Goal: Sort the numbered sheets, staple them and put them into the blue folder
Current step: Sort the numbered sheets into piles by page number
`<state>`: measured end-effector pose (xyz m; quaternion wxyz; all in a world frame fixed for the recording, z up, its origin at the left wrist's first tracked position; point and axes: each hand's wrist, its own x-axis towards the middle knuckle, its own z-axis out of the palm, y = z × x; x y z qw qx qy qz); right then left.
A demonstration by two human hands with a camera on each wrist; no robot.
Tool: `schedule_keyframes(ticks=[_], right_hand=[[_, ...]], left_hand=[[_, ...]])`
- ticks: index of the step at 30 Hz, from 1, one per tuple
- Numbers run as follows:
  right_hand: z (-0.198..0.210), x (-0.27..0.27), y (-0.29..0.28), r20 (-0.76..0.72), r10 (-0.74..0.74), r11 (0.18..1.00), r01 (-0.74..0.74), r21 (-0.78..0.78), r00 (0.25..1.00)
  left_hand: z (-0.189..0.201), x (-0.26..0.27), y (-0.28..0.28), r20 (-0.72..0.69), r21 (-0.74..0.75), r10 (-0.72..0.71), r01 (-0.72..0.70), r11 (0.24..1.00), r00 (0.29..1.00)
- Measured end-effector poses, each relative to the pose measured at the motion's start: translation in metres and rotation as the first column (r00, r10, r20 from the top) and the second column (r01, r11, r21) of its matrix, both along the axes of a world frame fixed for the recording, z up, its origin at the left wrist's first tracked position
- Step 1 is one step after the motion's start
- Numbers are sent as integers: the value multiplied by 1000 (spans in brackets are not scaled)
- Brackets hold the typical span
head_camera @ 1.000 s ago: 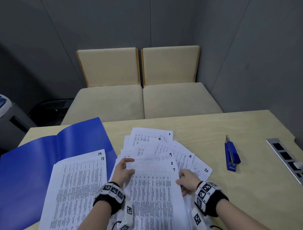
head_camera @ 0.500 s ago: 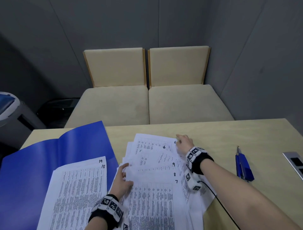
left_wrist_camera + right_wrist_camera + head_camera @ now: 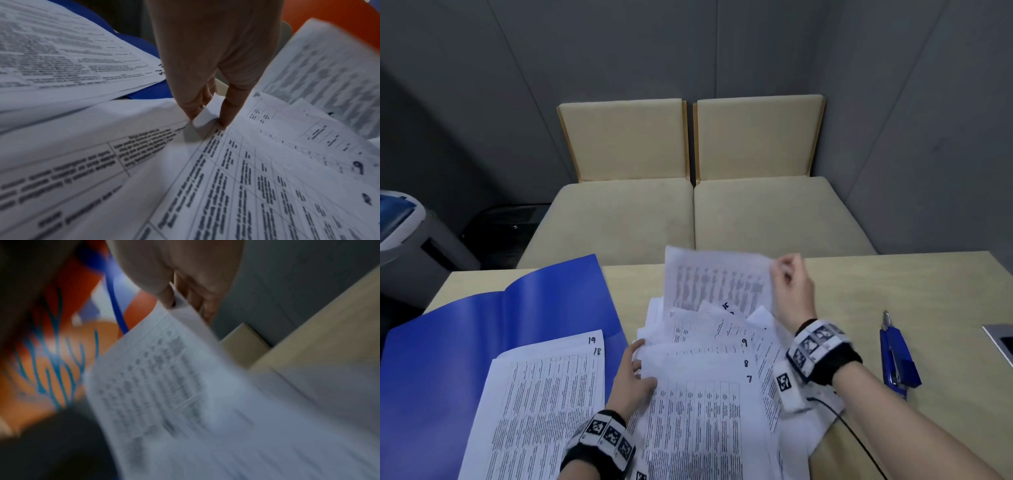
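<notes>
An open blue folder (image 3: pixel 482 342) lies at the left with a stack of sheets (image 3: pixel 544 394) on it, numbered 19 and 18 at the corner. To its right spreads a loose pile of numbered sheets (image 3: pixel 705 404) showing 7, 8 and 9. My left hand (image 3: pixel 640 356) pinches the upper left corner of a sheet in that pile, as the left wrist view shows (image 3: pixel 205 118). My right hand (image 3: pixel 779 270) pinches the right edge of one printed sheet (image 3: pixel 715 281) and holds it raised over the far end of the pile; the right wrist view is blurred (image 3: pixel 176 300). A blue stapler (image 3: pixel 897 363) lies to the right.
A metal socket panel (image 3: pixel 1000 342) is set into the table at the right edge. Two beige seat cushions (image 3: pixel 688 219) stand beyond the table's far edge. A grey machine (image 3: pixel 400 233) sits at the far left. A thin cable (image 3: pixel 856 435) trails from my right wrist.
My right hand left the pile's near right edge, reached to its far end, took hold of the farthest sheet and lifted it. My left hand stayed at the pile's left side.
</notes>
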<state>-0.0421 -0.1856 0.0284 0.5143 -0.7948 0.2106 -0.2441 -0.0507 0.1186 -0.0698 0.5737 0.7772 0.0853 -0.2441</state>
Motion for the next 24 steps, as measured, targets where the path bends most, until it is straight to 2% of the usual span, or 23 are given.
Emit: schedule_keyframes(ticks=[2, 6, 11, 13, 15, 16, 18, 20, 22, 24], right_hand=[[38, -6, -10, 161, -88, 993, 73, 94, 983], [116, -29, -32, 462, -119, 973, 10, 232, 879], [172, -58, -47, 577, -217, 893, -78, 443, 787], [170, -62, -52, 512, -250, 881, -26, 472, 822], [144, -63, -58, 351, -254, 888, 74, 455, 901], [126, -64, -59, 239, -221, 900, 104, 424, 945], [79, -70, -53, 12, -77, 910, 65, 409, 997], [25, -84, -37, -198, 79, 876, 27, 481, 977], [-24, -100, -14, -330, 197, 838, 17, 546, 923], [-63, -113, 6, -456, 271, 861, -1, 509, 848]], left_hand=[[1, 1, 1, -6, -7, 23, -23, 1000, 1000], [-6, 3, 4, -26, -11, 56, -56, 998, 998], [-5, 1, 0, -26, -17, 89, -90, 996, 996], [3, -1, -2, -15, -5, 90, -90, 996, 996], [6, -1, -3, -12, 6, 85, -84, 996, 996], [7, 0, -2, -12, -4, 80, -80, 997, 997], [7, 1, 1, -21, -25, 84, -85, 996, 996], [5, 3, 3, -26, -51, 95, -96, 994, 995], [5, 2, 4, -24, -76, 114, -115, 990, 993], [5, 1, 2, -24, -93, 135, -137, 986, 991]])
